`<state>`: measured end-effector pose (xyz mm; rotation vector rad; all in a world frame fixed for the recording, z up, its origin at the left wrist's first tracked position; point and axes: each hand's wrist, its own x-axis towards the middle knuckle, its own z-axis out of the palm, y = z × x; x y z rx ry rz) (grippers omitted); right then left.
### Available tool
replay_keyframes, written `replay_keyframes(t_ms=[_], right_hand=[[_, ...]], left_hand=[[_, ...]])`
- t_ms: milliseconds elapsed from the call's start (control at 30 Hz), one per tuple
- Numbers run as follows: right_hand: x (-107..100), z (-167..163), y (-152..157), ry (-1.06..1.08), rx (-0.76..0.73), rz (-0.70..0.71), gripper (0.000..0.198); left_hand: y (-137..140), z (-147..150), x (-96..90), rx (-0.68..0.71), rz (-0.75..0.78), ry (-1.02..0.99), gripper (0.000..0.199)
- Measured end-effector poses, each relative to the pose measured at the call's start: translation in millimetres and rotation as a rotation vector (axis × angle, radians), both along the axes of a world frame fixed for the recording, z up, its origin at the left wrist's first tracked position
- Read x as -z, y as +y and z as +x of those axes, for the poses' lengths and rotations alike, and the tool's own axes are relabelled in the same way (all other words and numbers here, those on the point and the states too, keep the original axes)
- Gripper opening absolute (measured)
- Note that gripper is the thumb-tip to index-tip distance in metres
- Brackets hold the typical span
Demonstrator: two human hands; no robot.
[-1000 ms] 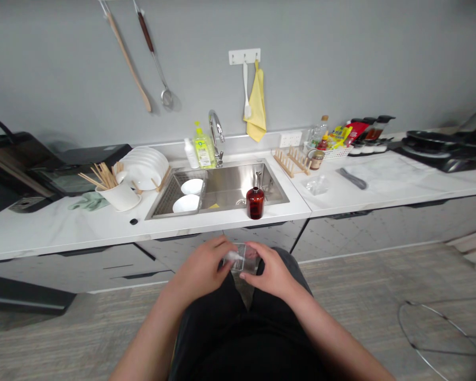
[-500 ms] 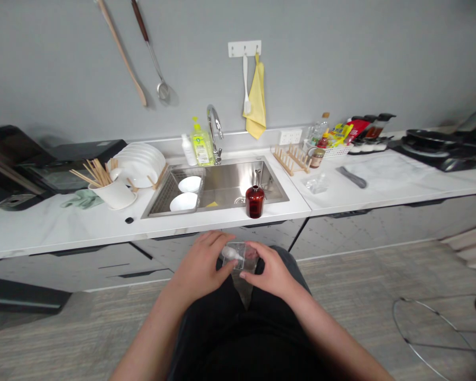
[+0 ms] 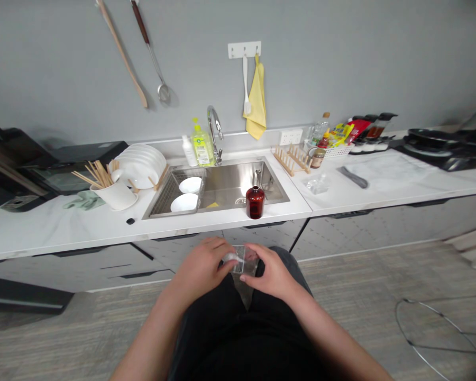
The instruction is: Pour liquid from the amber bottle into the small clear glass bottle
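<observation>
Above the person's lap, just short of the counter, a small clear box of what seems hard, glossy plastic, straight-edged and square-cornered, sits between two bare hands. The left hand curls its thumb and fingers about one end; the right hand grips the other in a wide C. A smooth white tapering piece shows by the left fingertips; whether it lies inside the box or is pinched outside cannot be told. Slick walls and a fingertip hold could let the box slip, and a tilt might spill anything loose inside onto the wood-grained grey floor. The round-bodied, narrow-necked, reddish-brown glass-like bottle stands upright at the front edge of the brushed-metal sink; a careless upward knock could topple it.
</observation>
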<state>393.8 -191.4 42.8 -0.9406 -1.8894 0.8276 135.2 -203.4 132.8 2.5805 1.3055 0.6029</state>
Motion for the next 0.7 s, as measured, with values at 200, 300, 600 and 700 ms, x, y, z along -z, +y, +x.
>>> replay_keyframes(t_ms=[200,300,600,700], right_hand=[[11.9,3.1,2.7,0.065,-0.083,-0.075,0.076],[22.0,1.6,5.6,0.167,-0.108,-0.113,0.077],[29.9,-16.7,9.3,0.336,0.048,-0.178,0.077],[27.1,-35.1,7.6,0.291,0.151,-0.116,0.076]], left_hand=[[2.1,-5.8,0.8,0.150,-0.026,-0.065,0.025],[2.8,-6.3,3.9,0.144,-0.015,-0.194,0.033],[1.0,1.2,79.3,-0.141,-0.323,-0.781,0.087],[-1.7,11.0,92.9,-0.194,-0.344,-0.804,0.091]])
